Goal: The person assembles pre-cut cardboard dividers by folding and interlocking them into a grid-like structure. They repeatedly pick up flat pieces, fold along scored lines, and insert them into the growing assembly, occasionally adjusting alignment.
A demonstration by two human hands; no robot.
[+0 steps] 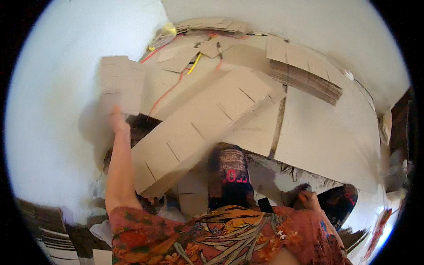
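Note:
At the left, my left hand [118, 121] is closed on the lower edge of a slotted cardboard piece [121, 84], held up in front of the white wall. My right hand [309, 200] is low at the right, curled beside my leg; whether anything is inside the fist is hidden. Between the hands, a long cardboard strip with a row of slits [210, 115] slants from lower left to upper right. Its lower end comes close to my left forearm. My knee in dark printed cloth [232, 170] is just below the strip.
A pile of slotted cardboard strips [304, 81] lies at the far right of the cardboard-topped surface [327, 132]. Farther back are a red cord [167, 92], a yellow tool [194, 64], a black marker [219, 49] and flat cardboard sheets [212, 24]. White walls enclose the left and back.

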